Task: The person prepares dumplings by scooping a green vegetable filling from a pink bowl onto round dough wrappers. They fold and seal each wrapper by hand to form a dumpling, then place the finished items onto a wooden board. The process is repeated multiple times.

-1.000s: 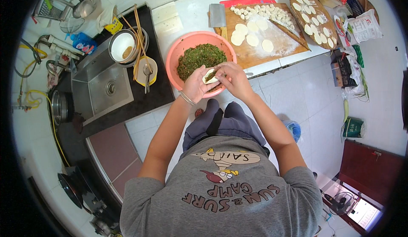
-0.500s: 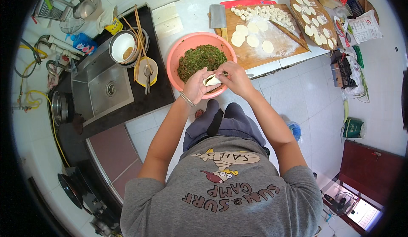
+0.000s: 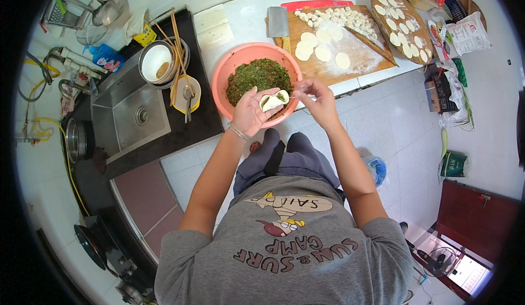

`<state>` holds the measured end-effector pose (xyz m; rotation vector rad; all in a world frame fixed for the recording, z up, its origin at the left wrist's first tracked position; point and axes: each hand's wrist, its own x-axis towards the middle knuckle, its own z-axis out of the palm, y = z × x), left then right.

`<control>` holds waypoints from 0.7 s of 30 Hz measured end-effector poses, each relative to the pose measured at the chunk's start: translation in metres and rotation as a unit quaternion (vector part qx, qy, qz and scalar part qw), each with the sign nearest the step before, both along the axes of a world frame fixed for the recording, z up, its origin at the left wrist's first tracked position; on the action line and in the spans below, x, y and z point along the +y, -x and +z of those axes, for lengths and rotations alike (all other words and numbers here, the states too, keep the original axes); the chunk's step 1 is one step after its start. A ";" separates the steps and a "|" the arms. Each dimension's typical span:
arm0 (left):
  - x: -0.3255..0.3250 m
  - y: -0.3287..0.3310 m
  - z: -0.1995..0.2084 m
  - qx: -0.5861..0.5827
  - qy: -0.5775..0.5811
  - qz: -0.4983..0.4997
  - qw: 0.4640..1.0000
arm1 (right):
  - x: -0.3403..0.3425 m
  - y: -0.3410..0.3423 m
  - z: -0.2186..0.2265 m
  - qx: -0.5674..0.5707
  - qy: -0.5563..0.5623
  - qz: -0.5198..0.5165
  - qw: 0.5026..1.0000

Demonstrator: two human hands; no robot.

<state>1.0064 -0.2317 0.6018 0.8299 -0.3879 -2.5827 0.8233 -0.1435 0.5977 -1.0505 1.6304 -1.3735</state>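
In my left hand point(image 3: 250, 111) rests a partly folded dumpling point(image 3: 273, 101), its pale wrapper showing green filling at one end. The fingers cup it from below, over the near edge of the pink bowl point(image 3: 220, 80). Chopped green filling point(image 3: 260, 78) is heaped inside that bowl. My right hand point(image 3: 320, 103) is just right of the dumpling, apart from it. Its thumb and fingers are bent but separated, slightly blurred, and I see nothing between them.
Right of the bowl, a wooden board point(image 3: 350, 75) bears round wrappers, dough pieces and a rolling pin point(image 3: 372, 46). A cleaver point(image 3: 278, 23) lies beside it. More wrappers cover a round board point(image 3: 383, 1). On the left are a sink point(image 3: 115, 135) and stacked bowls point(image 3: 156, 59).
My right hand has let go of the dumpling and moved right. The dumpling's right end now shows, gaping with filling in it. My left hand still holds it in nearly the same place.
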 end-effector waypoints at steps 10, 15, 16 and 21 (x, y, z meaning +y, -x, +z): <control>0.006 0.009 -0.004 0.011 -0.019 -0.006 1.000 | 0.013 -0.012 -0.013 -0.043 -0.007 0.009 0.999; 0.009 0.010 -0.004 0.008 -0.018 -0.001 1.000 | 0.015 -0.016 -0.004 0.012 0.005 0.005 1.000; 0.009 0.011 -0.004 0.010 -0.020 0.000 1.000 | 0.015 -0.018 -0.006 0.022 0.011 -0.002 1.000; 0.012 0.011 -0.003 0.002 -0.001 -0.005 1.000 | 0.016 -0.019 -0.006 0.061 -0.022 -0.007 0.998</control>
